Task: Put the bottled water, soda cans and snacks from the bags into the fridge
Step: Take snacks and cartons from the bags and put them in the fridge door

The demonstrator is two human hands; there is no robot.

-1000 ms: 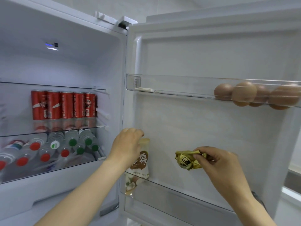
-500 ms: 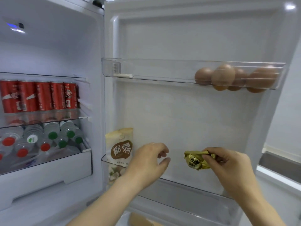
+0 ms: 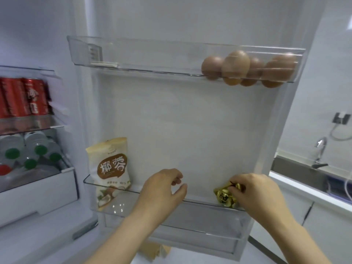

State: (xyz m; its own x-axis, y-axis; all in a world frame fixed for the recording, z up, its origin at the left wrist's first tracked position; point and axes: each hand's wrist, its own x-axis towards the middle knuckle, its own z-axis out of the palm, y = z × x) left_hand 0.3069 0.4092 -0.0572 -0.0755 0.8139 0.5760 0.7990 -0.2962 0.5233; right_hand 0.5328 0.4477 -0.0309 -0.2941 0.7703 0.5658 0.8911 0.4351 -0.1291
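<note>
The fridge door stands open in front of me. A white and brown snack bag (image 3: 110,168) stands upright at the left end of the lower door shelf (image 3: 200,203). My right hand (image 3: 255,193) pinches a small gold snack packet (image 3: 223,195) at the right end of that shelf, just at its rim. My left hand (image 3: 162,189) hovers over the shelf's middle with loosely curled fingers and holds nothing. Inside the fridge, red soda cans (image 3: 28,98) stand on a glass shelf, and water bottles (image 3: 32,151) lie below them with green and red caps.
Several brown eggs (image 3: 247,67) sit at the right end of the upper door shelf (image 3: 133,54). A brown paper bag (image 3: 156,252) shows on the floor below the door. A sink with a tap (image 3: 320,149) lies to the right behind the door.
My left hand let go of the white snack bag and drew right to mid-shelf. My right hand carried the gold packet down and right to the shelf's rim. My view swung right.
</note>
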